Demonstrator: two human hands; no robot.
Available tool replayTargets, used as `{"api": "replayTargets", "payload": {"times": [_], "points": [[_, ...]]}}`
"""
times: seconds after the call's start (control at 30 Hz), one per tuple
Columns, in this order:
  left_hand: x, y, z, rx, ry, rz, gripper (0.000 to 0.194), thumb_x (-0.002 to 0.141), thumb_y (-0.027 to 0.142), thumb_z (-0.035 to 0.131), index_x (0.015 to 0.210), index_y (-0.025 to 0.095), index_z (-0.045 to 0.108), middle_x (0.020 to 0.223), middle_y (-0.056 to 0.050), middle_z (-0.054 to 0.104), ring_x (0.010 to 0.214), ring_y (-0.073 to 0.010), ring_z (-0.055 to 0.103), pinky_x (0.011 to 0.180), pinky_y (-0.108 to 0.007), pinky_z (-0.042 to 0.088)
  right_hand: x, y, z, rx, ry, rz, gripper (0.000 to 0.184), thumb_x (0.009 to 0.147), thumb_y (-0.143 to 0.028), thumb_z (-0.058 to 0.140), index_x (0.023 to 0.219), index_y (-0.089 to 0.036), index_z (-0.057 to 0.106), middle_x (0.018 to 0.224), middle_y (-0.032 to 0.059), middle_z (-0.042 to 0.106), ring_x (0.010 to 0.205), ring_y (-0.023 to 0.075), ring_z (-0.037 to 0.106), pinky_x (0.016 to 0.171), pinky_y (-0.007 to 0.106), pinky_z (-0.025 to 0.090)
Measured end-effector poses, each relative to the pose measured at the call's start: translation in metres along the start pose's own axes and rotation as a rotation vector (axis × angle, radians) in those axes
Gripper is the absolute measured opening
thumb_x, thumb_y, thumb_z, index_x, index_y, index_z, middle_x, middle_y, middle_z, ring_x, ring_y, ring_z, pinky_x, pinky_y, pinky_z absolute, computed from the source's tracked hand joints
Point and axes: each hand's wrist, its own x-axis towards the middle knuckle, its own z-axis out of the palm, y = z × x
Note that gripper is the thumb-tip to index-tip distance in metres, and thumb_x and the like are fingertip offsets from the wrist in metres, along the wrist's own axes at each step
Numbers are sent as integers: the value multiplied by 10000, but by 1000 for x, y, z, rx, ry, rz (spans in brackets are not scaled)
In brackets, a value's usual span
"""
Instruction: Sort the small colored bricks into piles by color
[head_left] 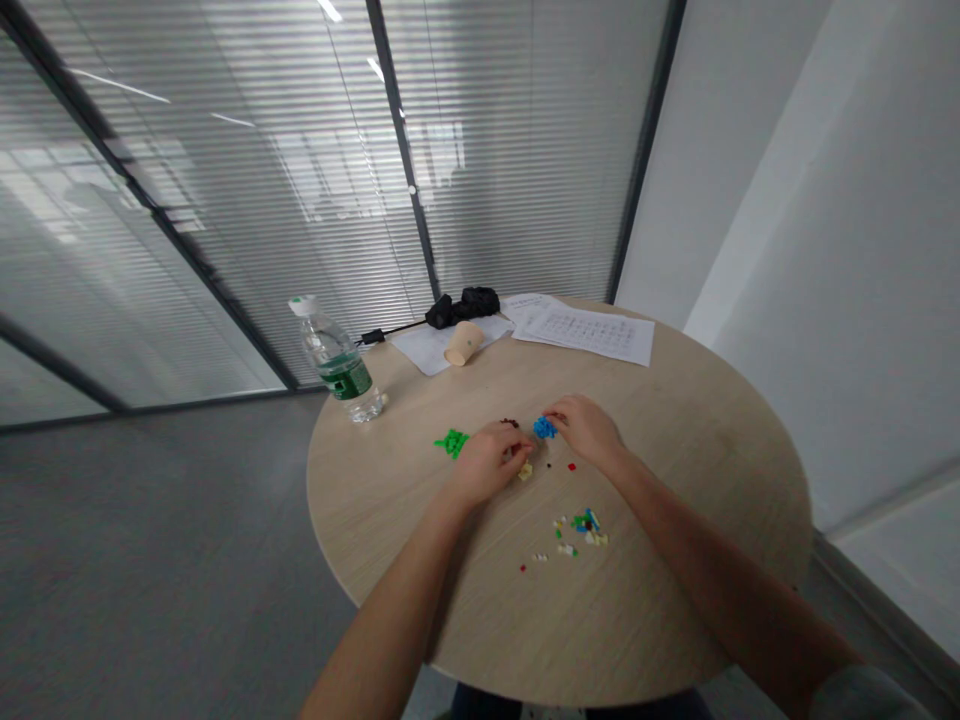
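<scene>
Small toy building bricks lie sorted by colour on the round table. My right hand (583,428) is at the blue bricks (544,428), its fingertips bent together at the pile's right edge; what they hold, if anything, is too small to tell. My left hand (489,462) rests low over the table with fingers drawn together, between the green bricks (453,443) and the cream bricks (525,471). Its fingertips hide whatever they pinch. Dark brown bricks (510,422) show just behind it. A mixed heap of bricks (587,524) lies nearer to me, and a red brick (571,467) lies alone.
A water bottle (346,372) stands at the table's left edge. A paper cup (463,343) lies tipped over on a sheet. Behind are a black bundle (463,306) with a cable and printed papers (589,332). The wooden tabletop (697,440) reaches toward the white wall.
</scene>
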Motion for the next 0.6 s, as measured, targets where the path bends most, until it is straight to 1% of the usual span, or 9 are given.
{"api": "replayTargets", "payload": {"times": [0.23,0.43,0.6], "points": [[0,-2,1,8,-8,7,183,868,208,503,847,163,680,812,-47,659,756,-148,579,698,-245,432,0,1,-1,16,-16,-9,208,883,-233,525,922,-213,728,959,72,723,953,182,622,836,256,421],[0,-2,1,1,-27,-9,181,867,209,504,847,164,678,811,-45,660,754,-149,586,683,-242,434,-1,0,-1,33,-29,-30,207,883,-230,525,917,-212,729,956,74,724,955,184,624,843,262,423],[0,1,1,-27,-56,23,179,850,175,502,869,166,680,829,-40,675,750,-139,591,689,-239,440,-4,-4,-8,71,21,-16,203,878,-219,525,926,-198,721,955,79,720,913,189,625,819,277,438]]}}
